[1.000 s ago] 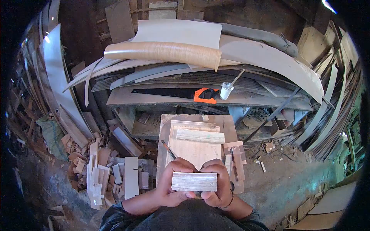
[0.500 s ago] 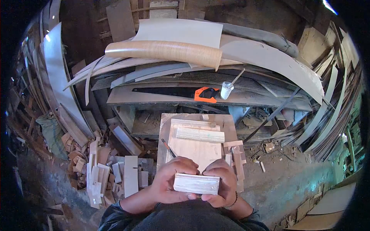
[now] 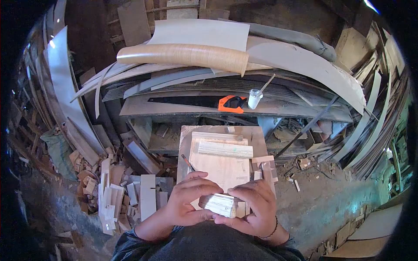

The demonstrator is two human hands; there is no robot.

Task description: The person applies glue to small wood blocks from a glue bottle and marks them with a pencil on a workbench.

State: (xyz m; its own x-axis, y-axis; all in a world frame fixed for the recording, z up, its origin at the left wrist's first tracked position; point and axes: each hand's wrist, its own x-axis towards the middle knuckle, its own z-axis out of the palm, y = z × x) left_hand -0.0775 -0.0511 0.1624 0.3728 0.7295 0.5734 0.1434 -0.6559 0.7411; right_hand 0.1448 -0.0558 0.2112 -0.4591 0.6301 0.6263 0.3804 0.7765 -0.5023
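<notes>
A short pale wooden block [image 3: 220, 205], its layered edge showing, is held between both hands over the near end of a small worktable [image 3: 187, 140]. Thumb and fingers of my left hand [image 3: 188, 201] grip its left end. My right hand [image 3: 254, 204], with a thin band at the wrist, grips the right end. Ahead of the hands lies a longer wooden strip [image 3: 225, 150] on a light board [image 3: 217, 172]. Left of that board rests a dark pencil-like tool [image 3: 188, 162] with an orange part. Small wood pieces [image 3: 267, 167] sit at the table's right edge.
Behind the worktable, a shelf [image 3: 174, 109] bears a handsaw with an orange handle [image 3: 232, 104] and a white cup [image 3: 254, 99] with a stick in it. Curved sheets and a wood-grain roll [image 3: 183, 57] lie above. Offcuts [image 3: 112, 200] are heaped on the floor at left.
The wooden block has been turned and tilted in my hands, so its right end now shows. My left fingers have spread and lifted somewhat, and my right hand has shifted slightly right.
</notes>
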